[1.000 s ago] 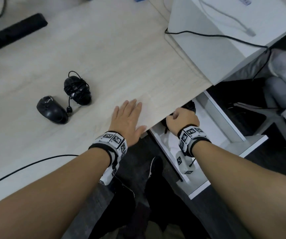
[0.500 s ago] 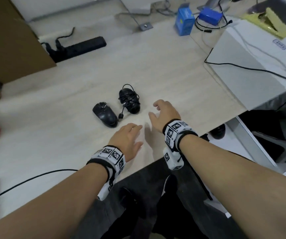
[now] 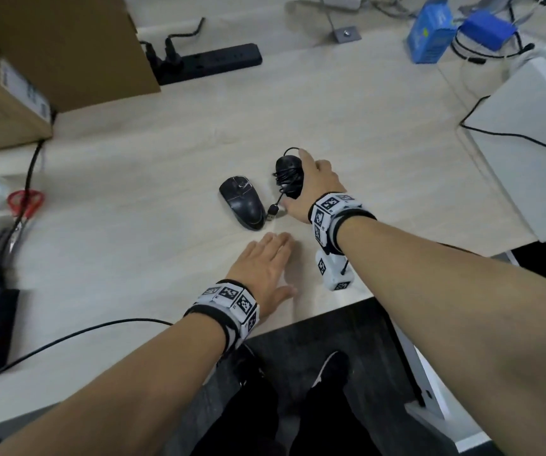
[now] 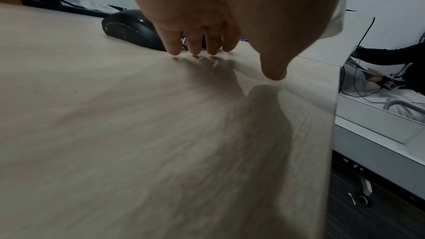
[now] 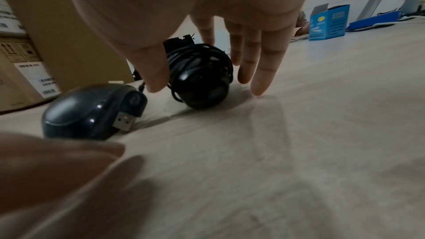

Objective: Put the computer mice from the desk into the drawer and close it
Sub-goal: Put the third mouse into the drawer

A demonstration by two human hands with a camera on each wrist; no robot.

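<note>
With the left hand (image 3: 262, 270) nearest the front edge, it lies flat on the tabletop (image 3: 363, 133), grip apart, fingers straight, tips touching the wood just short of the plain black mouse (image 3: 242, 203). That mouse sits on the tabletop, nothing holding it. A USB plug (image 5: 124, 121) lies against its near right side, on the cord of the cable-wrapped mouse (image 3: 288, 174) just beside it to the right. Right hand (image 3: 314, 189) is over the wrapped mouse: grip apart, thumb on the near-left side, fingers (image 5: 260, 72) reaching down past the right side, little fingertip at the wood. Cannot tell whether the fingers actually touch the mouse. Both mice are still on the tabletop. An open white drawer (image 4: 377, 124) shows below the tabletop's right edge in the left wrist view. Farther back: red-handled scissors (image 3: 25, 202) far left, cardboard boxes (image 3: 67, 51), black power strip (image 3: 212, 60), blue carton (image 3: 429, 31).
</note>
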